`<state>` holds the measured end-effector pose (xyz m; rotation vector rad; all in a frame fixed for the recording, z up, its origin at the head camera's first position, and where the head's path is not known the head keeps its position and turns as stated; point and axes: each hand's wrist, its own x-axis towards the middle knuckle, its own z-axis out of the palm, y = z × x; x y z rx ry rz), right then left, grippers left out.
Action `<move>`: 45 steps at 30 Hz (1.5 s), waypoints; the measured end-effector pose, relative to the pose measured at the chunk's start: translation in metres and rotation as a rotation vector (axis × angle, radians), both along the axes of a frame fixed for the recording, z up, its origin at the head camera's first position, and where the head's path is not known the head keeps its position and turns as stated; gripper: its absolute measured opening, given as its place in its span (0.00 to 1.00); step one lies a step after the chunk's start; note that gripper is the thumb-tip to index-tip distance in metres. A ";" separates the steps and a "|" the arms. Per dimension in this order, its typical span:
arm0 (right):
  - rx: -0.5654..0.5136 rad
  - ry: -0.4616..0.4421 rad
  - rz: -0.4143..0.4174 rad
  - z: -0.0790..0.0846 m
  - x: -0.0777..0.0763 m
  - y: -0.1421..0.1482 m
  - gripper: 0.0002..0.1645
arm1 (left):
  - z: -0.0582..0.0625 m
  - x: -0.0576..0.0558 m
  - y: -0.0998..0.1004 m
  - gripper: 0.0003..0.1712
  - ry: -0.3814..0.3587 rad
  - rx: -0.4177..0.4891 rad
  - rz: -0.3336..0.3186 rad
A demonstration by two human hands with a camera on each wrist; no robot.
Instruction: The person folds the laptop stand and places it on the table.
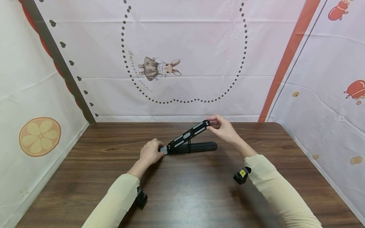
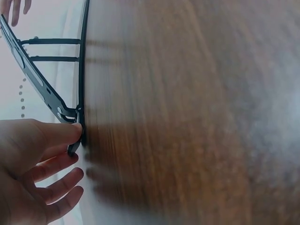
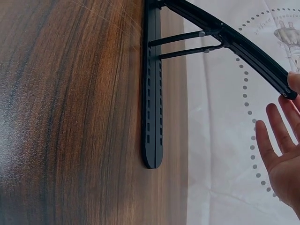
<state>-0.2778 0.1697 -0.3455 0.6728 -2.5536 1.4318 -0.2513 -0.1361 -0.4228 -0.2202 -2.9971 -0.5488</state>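
Observation:
A black folding laptop stand [image 1: 186, 135] with pale grey pads sits on the table, its upper arm raised at a slant. Its slotted base [image 3: 152, 112] lies along the tabletop. Two thin prop rods [image 3: 185, 38] join base and arm. My left hand [image 1: 151, 152] pinches the hinged end at the left, thumb on the near side, the other fingers partly spread in the left wrist view. At the raised tip, my right hand [image 1: 224, 130] pinches the arm's end between thumb and fingers. The lower fingers of that hand stand apart from the stand in the right wrist view.
The brown wood-grain table [image 1: 182, 196] ends at the back against a white printed cloth [image 1: 199, 57]. More printed cloth hangs at left and right. A small black wrist camera [image 1: 242, 175] is worn on the right sleeve, another [image 1: 141, 197] on the left.

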 end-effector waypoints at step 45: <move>-0.002 -0.042 0.015 -0.009 0.010 -0.004 0.17 | -0.004 -0.016 -0.007 0.21 -0.002 0.006 0.063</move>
